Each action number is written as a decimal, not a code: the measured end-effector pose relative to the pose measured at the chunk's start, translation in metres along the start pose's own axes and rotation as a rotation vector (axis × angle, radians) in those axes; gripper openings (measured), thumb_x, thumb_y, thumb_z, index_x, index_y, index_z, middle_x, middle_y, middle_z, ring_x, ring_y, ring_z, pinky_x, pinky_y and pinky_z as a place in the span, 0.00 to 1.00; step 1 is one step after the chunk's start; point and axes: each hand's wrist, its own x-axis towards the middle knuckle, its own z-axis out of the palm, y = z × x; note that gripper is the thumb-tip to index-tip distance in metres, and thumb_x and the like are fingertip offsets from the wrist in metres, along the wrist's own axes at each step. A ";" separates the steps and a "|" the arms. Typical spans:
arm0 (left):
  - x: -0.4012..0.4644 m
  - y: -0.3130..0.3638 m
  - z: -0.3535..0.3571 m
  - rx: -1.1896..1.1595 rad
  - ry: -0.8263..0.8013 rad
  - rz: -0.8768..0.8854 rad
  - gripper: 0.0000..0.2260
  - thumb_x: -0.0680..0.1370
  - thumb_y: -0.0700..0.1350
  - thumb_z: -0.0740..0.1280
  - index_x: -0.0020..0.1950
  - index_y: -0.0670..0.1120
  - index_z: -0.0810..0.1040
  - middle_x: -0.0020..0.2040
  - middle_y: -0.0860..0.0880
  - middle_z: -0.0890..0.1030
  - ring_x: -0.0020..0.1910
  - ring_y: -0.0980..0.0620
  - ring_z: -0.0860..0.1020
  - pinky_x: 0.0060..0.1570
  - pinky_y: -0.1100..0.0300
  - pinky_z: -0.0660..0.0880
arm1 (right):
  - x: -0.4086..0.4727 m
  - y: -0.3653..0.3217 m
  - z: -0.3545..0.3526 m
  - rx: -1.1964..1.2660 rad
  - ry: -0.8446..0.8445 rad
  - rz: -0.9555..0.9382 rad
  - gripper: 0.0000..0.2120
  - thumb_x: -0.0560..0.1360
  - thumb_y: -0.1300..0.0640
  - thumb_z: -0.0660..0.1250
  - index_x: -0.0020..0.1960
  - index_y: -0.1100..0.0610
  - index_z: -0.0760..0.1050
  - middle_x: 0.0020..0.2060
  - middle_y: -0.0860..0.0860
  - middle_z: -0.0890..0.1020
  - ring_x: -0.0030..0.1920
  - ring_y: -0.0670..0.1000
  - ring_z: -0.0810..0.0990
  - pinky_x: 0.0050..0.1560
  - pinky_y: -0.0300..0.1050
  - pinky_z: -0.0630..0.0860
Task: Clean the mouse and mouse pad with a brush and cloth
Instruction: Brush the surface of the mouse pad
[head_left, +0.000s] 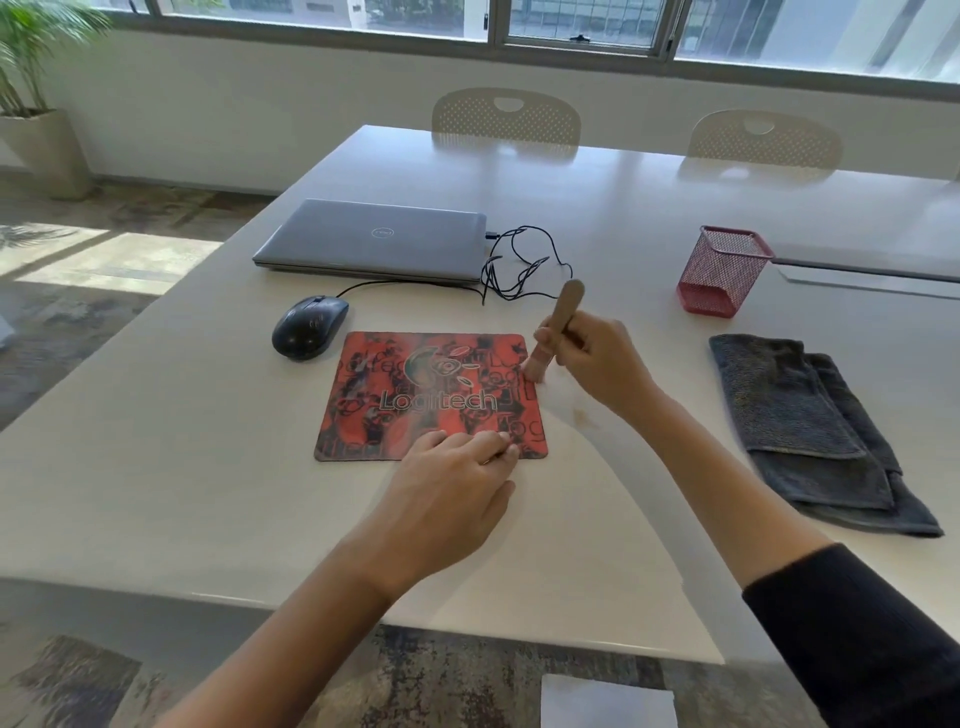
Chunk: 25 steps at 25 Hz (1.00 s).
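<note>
White table (597, 208) (glossy), windows (571, 21), two chairs (506, 117)

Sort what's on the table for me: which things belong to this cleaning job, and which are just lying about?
Job:
brush, gripped by right hand, bristles on the pad's right edge
pad, left hand fingers resting on its near edge
mouse, left of the pad
cloth, folded, far right

Lying about:
laptop, closed
cable
mesh cup
</note>
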 end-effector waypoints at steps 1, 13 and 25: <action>-0.001 0.000 0.000 -0.003 0.002 -0.001 0.20 0.81 0.52 0.51 0.72 0.50 0.69 0.71 0.55 0.69 0.63 0.54 0.73 0.65 0.54 0.66 | 0.002 0.000 0.001 0.043 0.024 0.025 0.08 0.77 0.58 0.67 0.46 0.63 0.80 0.31 0.55 0.80 0.30 0.51 0.76 0.34 0.45 0.72; -0.012 0.001 -0.006 -0.104 0.096 -0.050 0.20 0.81 0.53 0.53 0.67 0.45 0.75 0.67 0.51 0.74 0.63 0.53 0.74 0.62 0.57 0.72 | 0.000 -0.026 0.024 0.036 0.013 -0.029 0.10 0.78 0.56 0.65 0.44 0.62 0.77 0.26 0.51 0.77 0.24 0.48 0.73 0.27 0.41 0.69; -0.042 -0.010 -0.005 0.022 0.122 -0.229 0.19 0.79 0.52 0.54 0.58 0.44 0.80 0.49 0.50 0.80 0.46 0.50 0.78 0.49 0.55 0.76 | -0.022 -0.058 0.041 0.068 -0.094 -0.035 0.08 0.78 0.57 0.63 0.45 0.61 0.75 0.29 0.54 0.81 0.27 0.51 0.80 0.29 0.46 0.77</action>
